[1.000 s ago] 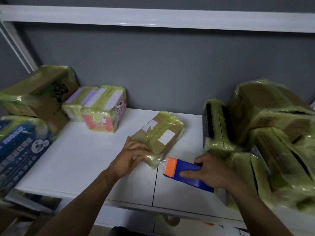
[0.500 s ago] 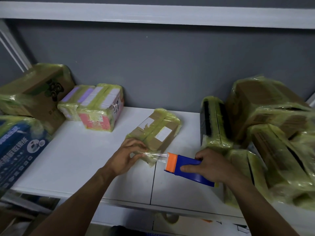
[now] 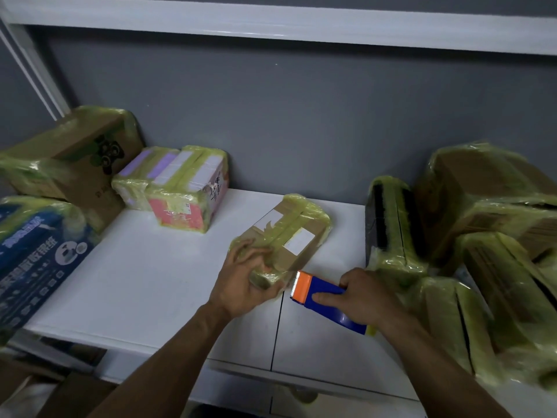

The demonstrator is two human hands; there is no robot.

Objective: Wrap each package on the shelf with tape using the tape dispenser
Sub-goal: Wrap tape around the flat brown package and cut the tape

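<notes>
A small brown package (image 3: 297, 236) lies near the middle of the white shelf (image 3: 150, 282), set at a slant, with bands of yellowish tape along its top and a white label on it. The left hand (image 3: 241, 280) grips its near end: the grip is closed round the package, fingers curled over the taped top and thumb against the near side. The right hand (image 3: 361, 297) holds a blue tape dispenser (image 3: 324, 297), its grip clamped on the blue body with the forefinger laid along the side. The dispenser's orange, toothed end sits just beside the package's near right corner; whether it touches cannot be told.

At the back left stands a pink package (image 3: 187, 206) wrapped in tape, touching a large brown box (image 3: 75, 155) in the corner. A blue box (image 3: 39, 254) lies at the left edge. To the right, a black package (image 3: 388, 218) stands upright beside a pile of wrapped packages (image 3: 488, 230).
</notes>
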